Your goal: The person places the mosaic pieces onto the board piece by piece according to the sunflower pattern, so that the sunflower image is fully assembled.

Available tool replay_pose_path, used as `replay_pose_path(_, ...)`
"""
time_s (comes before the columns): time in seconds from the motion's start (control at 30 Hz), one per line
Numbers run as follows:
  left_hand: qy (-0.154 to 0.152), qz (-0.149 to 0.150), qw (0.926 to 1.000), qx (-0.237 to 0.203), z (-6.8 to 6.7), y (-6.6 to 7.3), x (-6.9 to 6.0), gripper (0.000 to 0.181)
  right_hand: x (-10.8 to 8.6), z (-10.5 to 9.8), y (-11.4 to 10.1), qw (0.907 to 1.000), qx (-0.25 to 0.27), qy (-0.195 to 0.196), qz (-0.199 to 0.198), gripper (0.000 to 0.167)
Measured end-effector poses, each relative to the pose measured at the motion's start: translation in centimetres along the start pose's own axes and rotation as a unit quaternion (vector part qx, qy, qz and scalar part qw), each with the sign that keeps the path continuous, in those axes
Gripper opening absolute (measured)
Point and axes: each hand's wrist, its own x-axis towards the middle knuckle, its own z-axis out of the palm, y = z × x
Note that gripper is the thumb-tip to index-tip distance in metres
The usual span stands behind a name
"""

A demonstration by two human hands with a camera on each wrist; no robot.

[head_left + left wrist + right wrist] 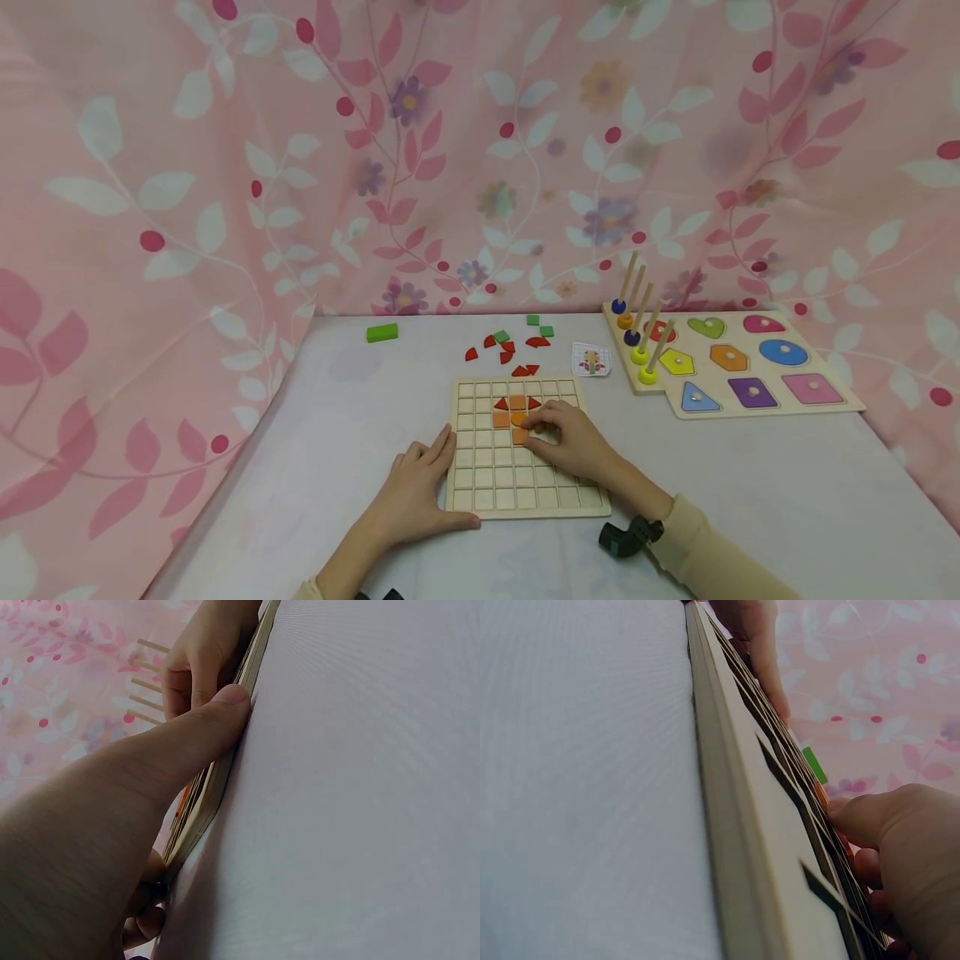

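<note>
1. Pale wooden square grid board [483,499], flat on the white table [300,467]: could skid if the left hand [416,493], fingers extended along its edges, eased off.
2. Right hand [573,437], fingers bent over the board; whether they pinch anything, I cannot tell: brushing sideways could jostle pieces.
3. Flat orange rounded piece [517,419], on the grid beside those fingertips: uneven pressure could tip it.

L hand [414,493]: fingers [440,447] point fwd; thumb [453,522] straight, spread wide twd R side. R hand [573,440]: fingers bent, thumb extended, tips close tog. L forearm [343,565] & R forearm [643,490] angle fwd & inward; hands apart.
</note>
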Motion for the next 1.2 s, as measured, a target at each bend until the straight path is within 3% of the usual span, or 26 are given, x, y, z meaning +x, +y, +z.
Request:
replay_pose_path(0.77, 0.003, 0.001, 1.0, 0.0, -0.1, 0.1, -0.1, 0.132, 0.0, -0.2, -0.2, 0.999, 0.043, 0.0, 0.013, 0.021)
replay_pose_path(1.2, 0.006, 0.003, 1.0, -0.005, 0.0, 0.0, -0.1, 0.134, 0.9, -2.4, -0.5, 0.9977, 0.049, -0.008, 0.045, 0.018)
